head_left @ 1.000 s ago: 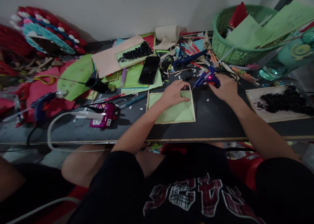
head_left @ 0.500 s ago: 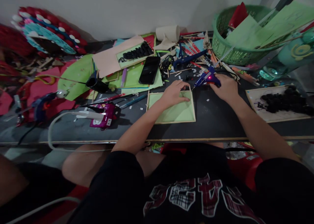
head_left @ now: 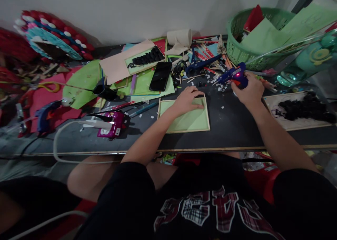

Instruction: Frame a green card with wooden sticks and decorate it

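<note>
Working at the dark counter [head_left: 229, 127], over a green panel [head_left: 189, 120] near the middle of its front edge. Resting the left hand [head_left: 186, 101], with fingers apart, at the panel's rear right. Holding a blue glue gun [head_left: 233, 75] clear of it, clamped in the fingers of the right hand [head_left: 251, 91]. Seemingly edged all round with pale strips [head_left: 189, 131], though partly hidden; bare inside as yet.

Bench [head_left: 226, 129] top dark, mostly matt; front edge pale, wood-like. Framed panel [head_left: 184, 123] near front edge: matt green paper face, thin bare-wood strip border. Glue gun [head_left: 228, 76]: smooth blue plastic. Phone [head_left: 160, 76] toward back edge: glossy black, glass-like. Purple socket block [head_left: 117, 121], front edge: shiny plastic. Basket [head_left: 243, 57], back right corner: perforated green plastic.
</note>
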Tool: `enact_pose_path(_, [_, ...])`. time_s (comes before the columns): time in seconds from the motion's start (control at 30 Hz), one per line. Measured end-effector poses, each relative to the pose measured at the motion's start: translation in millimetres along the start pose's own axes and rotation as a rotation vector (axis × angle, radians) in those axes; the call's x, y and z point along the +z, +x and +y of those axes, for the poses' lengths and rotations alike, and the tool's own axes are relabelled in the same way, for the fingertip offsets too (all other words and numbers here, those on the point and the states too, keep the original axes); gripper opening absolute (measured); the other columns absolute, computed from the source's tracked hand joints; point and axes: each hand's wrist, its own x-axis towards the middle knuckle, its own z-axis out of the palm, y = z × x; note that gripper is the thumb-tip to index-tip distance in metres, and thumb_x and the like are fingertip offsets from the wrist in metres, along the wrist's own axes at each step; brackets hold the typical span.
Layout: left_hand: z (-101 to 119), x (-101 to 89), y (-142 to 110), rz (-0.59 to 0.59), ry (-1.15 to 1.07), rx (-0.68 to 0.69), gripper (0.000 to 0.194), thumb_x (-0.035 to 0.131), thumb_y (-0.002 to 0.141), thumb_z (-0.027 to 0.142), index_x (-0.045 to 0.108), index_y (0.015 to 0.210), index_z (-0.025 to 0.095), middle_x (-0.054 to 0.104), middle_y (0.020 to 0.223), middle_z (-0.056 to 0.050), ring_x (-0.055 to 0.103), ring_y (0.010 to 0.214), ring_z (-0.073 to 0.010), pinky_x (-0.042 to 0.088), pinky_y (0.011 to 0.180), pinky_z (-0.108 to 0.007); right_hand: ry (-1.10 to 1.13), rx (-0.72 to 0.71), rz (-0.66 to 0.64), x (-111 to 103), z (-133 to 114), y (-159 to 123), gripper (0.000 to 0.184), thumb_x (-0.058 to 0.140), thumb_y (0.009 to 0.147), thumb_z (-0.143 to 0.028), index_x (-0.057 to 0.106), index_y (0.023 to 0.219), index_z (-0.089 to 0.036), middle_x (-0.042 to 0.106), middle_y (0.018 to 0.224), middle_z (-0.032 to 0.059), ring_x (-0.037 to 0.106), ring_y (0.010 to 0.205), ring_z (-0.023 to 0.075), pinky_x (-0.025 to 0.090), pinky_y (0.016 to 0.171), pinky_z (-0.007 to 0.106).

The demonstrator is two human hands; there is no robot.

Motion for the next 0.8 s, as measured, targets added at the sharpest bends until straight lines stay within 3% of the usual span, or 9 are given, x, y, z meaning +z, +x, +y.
enact_pose_path(0.23, [0.4,-0.4,1.1,-0.051,-0.026,-0.040,0.060,0.075,0.083,0.052,0.063,0.135,0.025,0.051,0.126,-0.012,0.048,0.121,-0.0319,0.041,0.108,-0.047,-0.003,-0.004,-0.048,-1.3,-9.5,-4.0,0.057,0.057,0.087,-0.050,0.059,0.131,-0.013,0.067,0.126,0.0213,0.063,0.120,0.0390,0.050,0.098,0.053])
enact_pose_path(0.57, [-1.2,-0.4,-0.3,-0.047,-0.003,-0.043,0.062,0.073,0.083,0.055,0.062,0.136,0.025,0.051,0.128,-0.013,0.048,0.122,-0.0327,0.040,0.109,-0.048,0.010,-0.022,0.027,4.1,-1.9,-1.9,0.056,0.059,0.086,-0.050,0.061,0.129,-0.014,0.067,0.128,0.0197,0.065,0.117,0.0373,0.052,0.097,0.051])
enact_pose_path(0.67, [0.4,-1.5,-1.4,0.009,0.026,0.019,0.059,0.072,0.085,0.055,0.062,0.134,0.025,0.054,0.127,-0.013,0.050,0.120,-0.0319,0.043,0.105,-0.046,-0.005,0.001,0.011,4.1,-2.1,-1.5,0.058,0.057,0.087,-0.053,0.060,0.131,-0.014,0.067,0.127,0.0207,0.065,0.116,0.0383,0.051,0.096,0.052])
enact_pose_path(0.8, [8.4,-5.0,-4.5,0.052,-0.035,0.176,0.035,0.058,0.097,0.052,0.071,0.118,0.028,0.061,0.113,-0.010,0.058,0.106,-0.0261,0.047,0.096,-0.042,-0.006,0.026,0.009,4.3,-1.9,-0.6,0.059,0.054,0.088,-0.053,0.059,0.132,-0.014,0.068,0.126,0.0208,0.065,0.116,0.0390,0.051,0.097,0.052])
